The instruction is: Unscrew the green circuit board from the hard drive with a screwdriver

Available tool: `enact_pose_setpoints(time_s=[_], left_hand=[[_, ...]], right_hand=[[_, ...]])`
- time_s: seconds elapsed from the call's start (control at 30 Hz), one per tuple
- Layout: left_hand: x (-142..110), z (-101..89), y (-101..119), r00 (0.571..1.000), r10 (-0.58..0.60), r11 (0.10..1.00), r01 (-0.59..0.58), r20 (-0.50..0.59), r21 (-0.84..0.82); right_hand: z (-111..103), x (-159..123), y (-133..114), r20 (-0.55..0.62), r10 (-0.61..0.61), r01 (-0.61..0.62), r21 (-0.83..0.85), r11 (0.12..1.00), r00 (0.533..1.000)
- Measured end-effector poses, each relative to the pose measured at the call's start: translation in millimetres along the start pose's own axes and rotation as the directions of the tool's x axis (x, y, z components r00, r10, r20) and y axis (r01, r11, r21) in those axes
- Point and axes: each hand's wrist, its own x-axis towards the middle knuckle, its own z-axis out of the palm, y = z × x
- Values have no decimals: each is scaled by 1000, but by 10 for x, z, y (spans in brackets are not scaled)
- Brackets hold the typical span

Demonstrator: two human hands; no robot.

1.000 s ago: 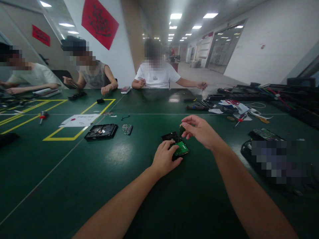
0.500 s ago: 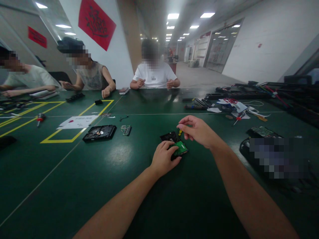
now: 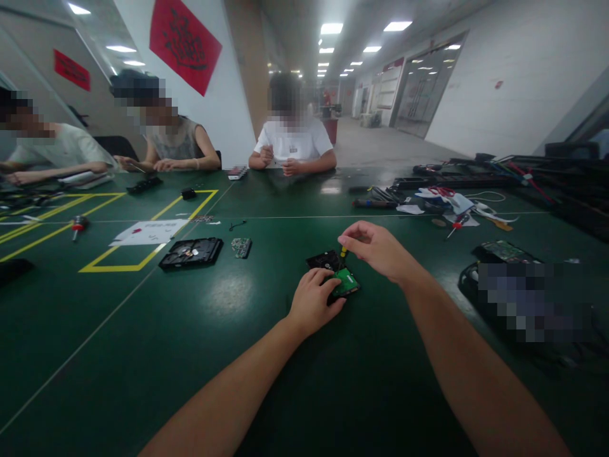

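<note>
A hard drive with a green circuit board facing up lies on the dark green table. My left hand grips it from the near left, fingers across its top and thumb along its near edge. Between the thumb and fingertips of my right hand is a small screwdriver with a yellow handle, held upright with its lower end over the drive. The exact spot its tip touches is hidden.
To the left lie a larger black drive casing, a loose circuit board and a paper sheet. A red-handled screwdriver, cables and black equipment lie right. Several people sit across the table, including one in a white shirt.
My right fingers have shifted on the screwdriver, and its yellow handle now shows. My left hand stays on the drive. The person opposite has drawn an outstretched arm back in.
</note>
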Motion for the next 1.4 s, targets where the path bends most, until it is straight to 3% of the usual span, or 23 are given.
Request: enact_pose_setpoints(time_s=[0.2,0.43,0.6,0.8,1.0,1.4], left_hand=[[1,-8,4,1000,2,1000,-2,7,16],[-3,-4,10,1000,-1,1000,1,2,12],[2,-14,12,1000,6,1000,-6,4,9],[2,-8,9,1000,0,1000,0,-3,-1],[1,-3,15,1000,0,1000,0,-1,7],[0,18,-2,1000,-2,1000,2,-1,-2]], right_hand=[[-11,5,13,-49,54,-56,-33,998,997],[-58,-7,-25,37,-5,3,70,998,999],[-51,-19,-50,121,42,-60,145,988,992],[-9,-15,-51,108,-15,4,97,995,994],[-8,-11,-38,-7,47,-46,61,997,999],[-39,26,36,50,-30,25,97,995,998]])
